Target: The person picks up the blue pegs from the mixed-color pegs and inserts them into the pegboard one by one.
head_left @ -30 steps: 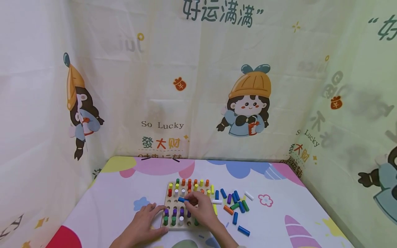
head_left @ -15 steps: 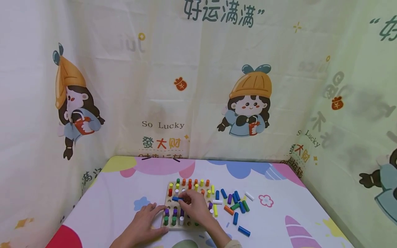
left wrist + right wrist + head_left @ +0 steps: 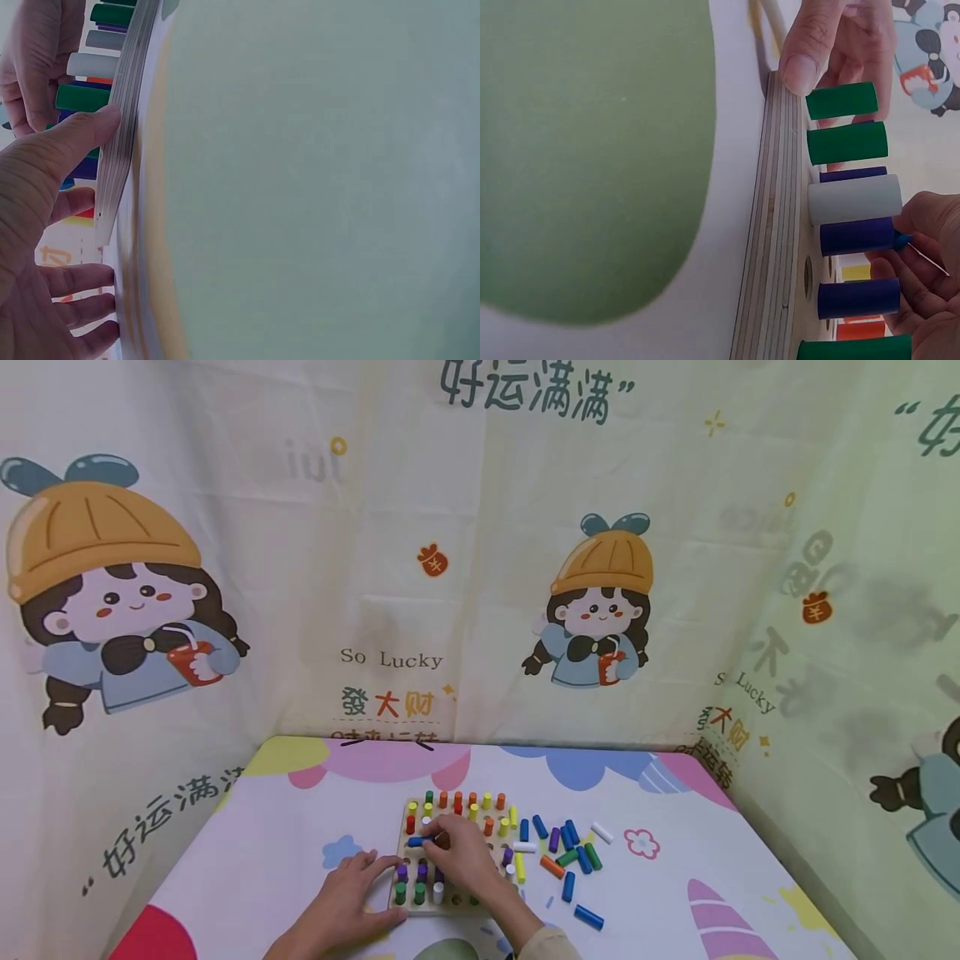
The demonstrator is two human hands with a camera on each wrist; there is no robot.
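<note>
A wooden pegboard (image 3: 431,911) stands on the table, with coloured pegs upright in many of its holes. My right hand (image 3: 459,853) pinches a blue peg (image 3: 417,842) between thumb and fingers, holding it nearly level over the board's left side. Near it stand purple pegs (image 3: 422,871), green pegs (image 3: 401,892) and a white peg (image 3: 438,892). At the board's left front corner, my left hand (image 3: 345,893) rests with thumb and index finger against the edges. Its thumb (image 3: 101,124) presses the front edge in the left wrist view, the other fingers spread apart.
Loose pegs lie right of the board, including blue pegs (image 3: 568,887), an orange peg (image 3: 552,866) and a white peg (image 3: 602,832). A patterned cloth (image 3: 645,910) covers the table. Printed curtains (image 3: 495,610) close off the back and sides.
My right hand has moved a little left across the board, bringing the blue peg towards the left edge. My left hand stays at the corner. The left curtain has shifted, showing more of its printed figure.
</note>
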